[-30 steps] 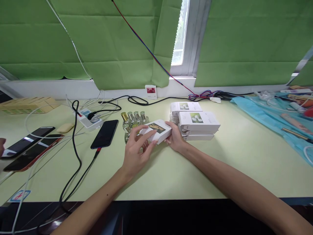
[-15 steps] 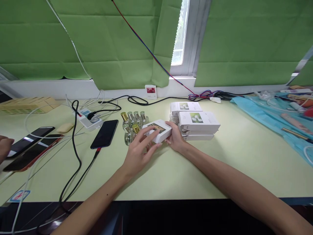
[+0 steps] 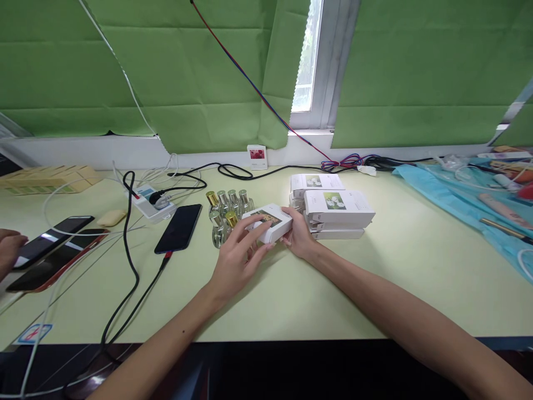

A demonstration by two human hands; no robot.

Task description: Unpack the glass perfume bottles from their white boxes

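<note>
A small white box (image 3: 275, 229) with a flower picture on top is held between both hands above the table. My left hand (image 3: 235, 258) grips its left and near side, fingers over the top. At its right end my right hand (image 3: 298, 233) holds it with closed fingers. Several glass bottles (image 3: 222, 206) with gold and silver caps stand just behind and left of my left hand, partly hidden by it. To the right of my right hand, white boxes (image 3: 350, 206) with white-flower pictures lie stacked.
A black phone (image 3: 178, 228), a power strip (image 3: 150, 203) and looping cables lie left. Farther left are two more phones (image 3: 52, 241) and another person's hand (image 3: 9, 250). Blue plastic sheeting (image 3: 449, 194) with tools lies right; a small card box (image 3: 257, 157) stands at the back.
</note>
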